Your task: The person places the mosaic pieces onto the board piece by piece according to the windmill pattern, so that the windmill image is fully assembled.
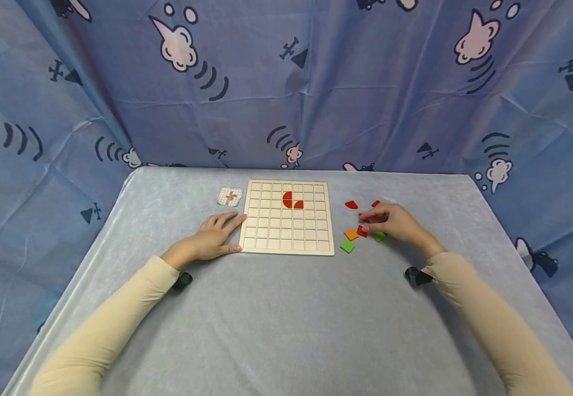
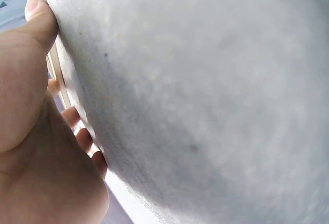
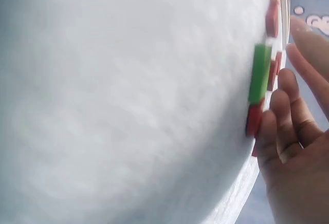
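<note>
A pale wooden grid board (image 1: 263, 233) lies on the table, with red curved pieces (image 1: 288, 203) set in its upper middle cells. My left hand (image 1: 211, 236) rests at the board's left edge, fingers spread and fairly straight, thumb by the lower left corner. To the board's right, my right hand (image 1: 396, 223) is over a loose group of tiles. Its thumb and index fingertips are apart, near a red tile (image 1: 362, 231), and nothing shows between them. A green tile (image 3: 260, 75) stands out near the fingers in the right wrist view; the hand partly hides other red pieces.
A small pattern card (image 1: 230, 196) with a red figure lies left of the board. An orange tile (image 1: 351, 234), a green tile (image 1: 347, 246) and a red curved piece (image 1: 351, 204) lie right of it. A blue patterned curtain (image 1: 247, 121) hangs behind the grey-covered table (image 1: 286, 319).
</note>
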Tool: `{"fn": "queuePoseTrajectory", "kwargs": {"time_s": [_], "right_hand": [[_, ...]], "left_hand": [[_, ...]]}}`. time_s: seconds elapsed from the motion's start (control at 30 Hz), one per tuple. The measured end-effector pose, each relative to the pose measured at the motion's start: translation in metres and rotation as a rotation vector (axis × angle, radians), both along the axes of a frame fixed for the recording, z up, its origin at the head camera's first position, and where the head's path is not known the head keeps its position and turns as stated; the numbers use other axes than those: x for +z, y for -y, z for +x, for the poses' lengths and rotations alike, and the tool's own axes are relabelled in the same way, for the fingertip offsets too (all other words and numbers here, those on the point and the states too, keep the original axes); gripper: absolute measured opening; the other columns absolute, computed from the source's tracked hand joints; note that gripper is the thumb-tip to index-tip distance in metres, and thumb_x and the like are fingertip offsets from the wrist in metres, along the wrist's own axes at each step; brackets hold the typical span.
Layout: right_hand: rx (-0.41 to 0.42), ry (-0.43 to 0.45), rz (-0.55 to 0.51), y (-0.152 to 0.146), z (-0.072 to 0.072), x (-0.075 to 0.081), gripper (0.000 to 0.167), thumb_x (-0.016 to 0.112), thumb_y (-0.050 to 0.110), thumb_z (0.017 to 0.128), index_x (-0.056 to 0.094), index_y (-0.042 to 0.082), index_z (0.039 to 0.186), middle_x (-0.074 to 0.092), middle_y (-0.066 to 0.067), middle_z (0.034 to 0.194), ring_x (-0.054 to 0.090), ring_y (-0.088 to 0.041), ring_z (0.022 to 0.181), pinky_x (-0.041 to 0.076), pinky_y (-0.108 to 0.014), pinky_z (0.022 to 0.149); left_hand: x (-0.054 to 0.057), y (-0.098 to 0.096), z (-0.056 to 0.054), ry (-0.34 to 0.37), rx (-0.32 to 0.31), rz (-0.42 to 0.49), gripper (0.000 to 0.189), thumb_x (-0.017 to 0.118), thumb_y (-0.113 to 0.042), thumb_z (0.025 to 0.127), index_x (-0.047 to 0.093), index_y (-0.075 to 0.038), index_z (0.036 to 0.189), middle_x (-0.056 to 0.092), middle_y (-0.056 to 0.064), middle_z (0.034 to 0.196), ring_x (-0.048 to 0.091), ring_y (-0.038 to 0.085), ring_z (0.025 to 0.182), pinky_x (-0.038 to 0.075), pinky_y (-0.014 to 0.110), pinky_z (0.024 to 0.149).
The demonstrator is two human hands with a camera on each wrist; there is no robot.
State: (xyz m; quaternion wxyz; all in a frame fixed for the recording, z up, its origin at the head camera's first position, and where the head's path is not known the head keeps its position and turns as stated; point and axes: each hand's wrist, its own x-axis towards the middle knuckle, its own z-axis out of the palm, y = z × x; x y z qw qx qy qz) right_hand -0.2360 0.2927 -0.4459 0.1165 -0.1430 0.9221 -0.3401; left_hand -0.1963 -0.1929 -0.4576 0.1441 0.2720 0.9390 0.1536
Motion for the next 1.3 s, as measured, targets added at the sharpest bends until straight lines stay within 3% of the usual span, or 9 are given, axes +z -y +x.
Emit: {"fn": "queuePoseTrajectory", "kwargs": {"time_s": [0.23, 0.33, 0.57, 0.73, 1.0, 1.3], "right_hand": [[0.035, -0.063, 0.045, 0.002, 0.008, -0.005, 0.038, 0.086, 0.025, 0.078, 0.076, 0.014, 0.112, 0.071, -0.006, 0.106, 0.055, -0.014, 0.085, 0.044, -0.020, 0.071], [0.042, -0.072, 0.059, 0.002, 0.009, -0.006, 0.039, 0.086, 0.024, 0.077, 0.076, 0.014, 0.113, 0.068, -0.006, 0.100, 0.048, -0.015, 0.080, 0.039, -0.023, 0.067], [0.049, -0.079, 0.069, 0.003, 0.009, -0.009, 0.037, 0.085, 0.023, 0.078, 0.076, 0.016, 0.113, 0.066, -0.004, 0.095, 0.047, -0.017, 0.080, 0.039, -0.024, 0.067], [0.053, -0.074, 0.065, 0.004, 0.009, -0.008, 0.038, 0.085, 0.023, 0.078, 0.075, 0.016, 0.114, 0.067, -0.004, 0.096, 0.047, -0.017, 0.080, 0.039, -0.024, 0.067], [0.055, -0.057, 0.071, 0.005, 0.009, -0.007, 0.037, 0.085, 0.022, 0.079, 0.076, 0.017, 0.115, 0.065, -0.004, 0.094, 0.047, -0.018, 0.080, 0.039, -0.024, 0.066], [0.052, -0.055, 0.060, 0.006, 0.006, -0.006, 0.035, 0.085, 0.024, 0.078, 0.076, 0.016, 0.112, 0.069, -0.005, 0.099, 0.050, -0.017, 0.079, 0.042, -0.024, 0.066]], "left_hand": [[0.006, -0.002, 0.002, -0.014, -0.005, 0.003, 0.079, 0.058, -0.043, 0.098, 0.017, -0.015, 0.160, 0.014, 0.021, 0.164, 0.020, 0.049, 0.145, 0.021, 0.067, 0.115], [0.004, -0.002, 0.002, -0.008, -0.011, 0.001, 0.079, 0.055, -0.046, 0.099, 0.015, -0.015, 0.160, 0.013, 0.020, 0.164, 0.019, 0.049, 0.146, 0.019, 0.066, 0.116], [-0.003, 0.001, -0.002, -0.022, -0.015, 0.005, 0.080, 0.054, -0.051, 0.098, 0.015, -0.018, 0.160, 0.013, 0.019, 0.164, 0.019, 0.049, 0.146, 0.020, 0.067, 0.115], [-0.007, 0.002, -0.004, -0.012, -0.002, -0.006, 0.079, 0.056, -0.046, 0.099, 0.014, -0.020, 0.161, 0.011, 0.016, 0.165, 0.017, 0.047, 0.147, 0.018, 0.065, 0.117], [-0.002, 0.000, -0.001, -0.005, -0.008, 0.004, 0.080, 0.055, -0.048, 0.099, 0.015, -0.018, 0.161, 0.013, 0.019, 0.164, 0.019, 0.049, 0.146, 0.019, 0.066, 0.116], [-0.004, 0.001, -0.003, -0.016, -0.011, 0.000, 0.080, 0.056, -0.046, 0.098, 0.014, -0.017, 0.161, 0.012, 0.019, 0.164, 0.019, 0.049, 0.146, 0.018, 0.066, 0.116]]}}
